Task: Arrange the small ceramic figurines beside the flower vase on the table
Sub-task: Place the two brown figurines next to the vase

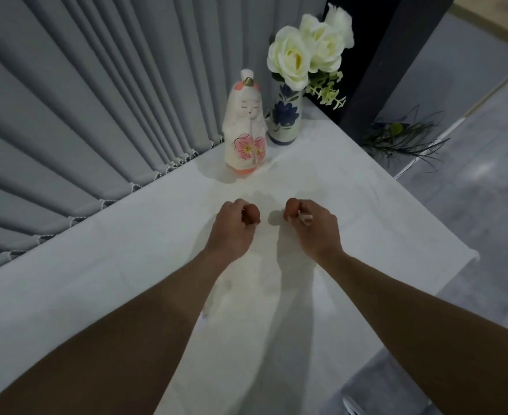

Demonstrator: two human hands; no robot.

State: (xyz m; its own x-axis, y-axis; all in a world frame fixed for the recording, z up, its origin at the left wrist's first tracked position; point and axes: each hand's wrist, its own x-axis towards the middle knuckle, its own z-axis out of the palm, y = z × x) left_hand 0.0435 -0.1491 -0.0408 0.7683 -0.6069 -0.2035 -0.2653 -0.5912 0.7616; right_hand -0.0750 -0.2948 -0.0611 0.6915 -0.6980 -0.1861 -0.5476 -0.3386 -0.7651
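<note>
A white ceramic doll figurine [245, 127] with pink flowers stands upright at the table's far corner, just left of the flower vase [285, 115]. The vase is white with blue flowers and holds white roses [303, 49]. My left hand [231, 229] is closed around a small brown figurine [252, 213], only its rounded top showing. My right hand [315, 229] is closed around another small brown figurine [291, 207], also mostly hidden. Both hands hover near mid-table, well in front of the doll and vase.
A white cloth covers the table [127, 280]. Grey pleated curtains [82, 100] hang along the left edge. A dark post [375, 70] and a green plant [402, 139] stand beyond the right edge, over grey floor.
</note>
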